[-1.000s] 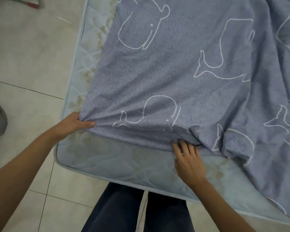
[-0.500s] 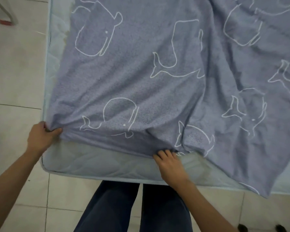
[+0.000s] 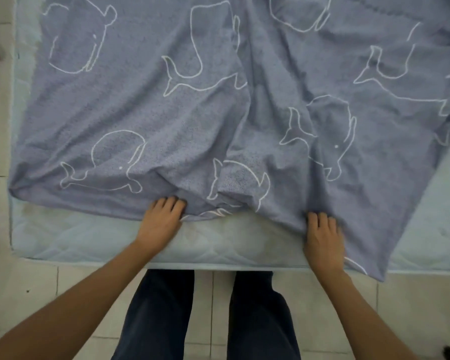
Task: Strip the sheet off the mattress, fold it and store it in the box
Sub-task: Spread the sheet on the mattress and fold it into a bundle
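Two hands, well apart, grip the near hem: left hand [image 3: 161, 220] at 6 o'clock bunches cloth, right hand [image 3: 322, 236] at 5 o'clock curls on the edge. Sheet [image 3: 166, 113] lies loose and rumpled on the mattress [image 3: 89, 236] out to 12. It looks soft, light and limp, best taken by hem or corners.

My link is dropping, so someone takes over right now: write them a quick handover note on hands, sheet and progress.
Left hand: grips the sheet's near edge, bunched.
Right hand: on that edge further right, fingertips buried in fabric; grip unclear.
Sheet lies loose on the mattress, near strip bare, one corner hanging over the near side.
Done: near edge pulled free.
To do: lift it off, fold, box it; box not in view.
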